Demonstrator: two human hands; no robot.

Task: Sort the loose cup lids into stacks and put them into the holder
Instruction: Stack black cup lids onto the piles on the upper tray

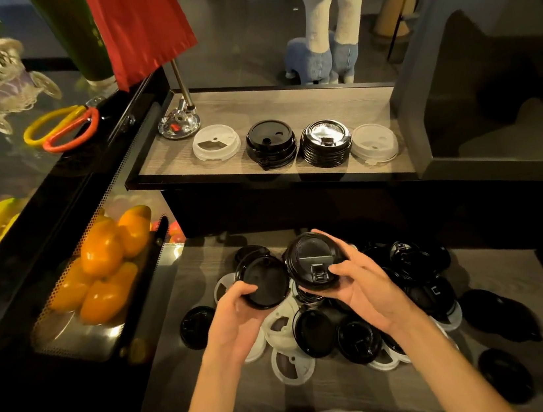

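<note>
Holding one lid each, both hands hover just above the heap on the lower counter (514, 277); left hand (233, 309) curls fingers and thumb round the rim of a black lid (266, 281) seen underside-up; right hand (356, 284) grips a black flip-tab lid (311, 259), thumb on top near the tab, fingers round the far edge; the two lids sit edge to edge, nearly touching.

Loose lid pile (348, 327) lies directly under the hands, black and translucent white mixed, overlapping, some flipped; a few black strays lie apart to the right.

Handling, judged: lids look thin moulded plastic, very light, springy not stiff; glossy black ones likely slippery; squeezing across the dome could buckle it, so take by the rim with thumb opposite fingers; tab and sip hole are weak spots, avoid prying there; same-type lids should nest only if same way up, so the left one probably needs turning.

Farther, on the raised shelf (278, 108), four sorted groups in a row, well apart from the pile: a white lid stack (216, 143), black dome stack (271, 143), black ridged stack (325, 143), second white stack (375, 143); holder cannot be picked out for certain.
</note>
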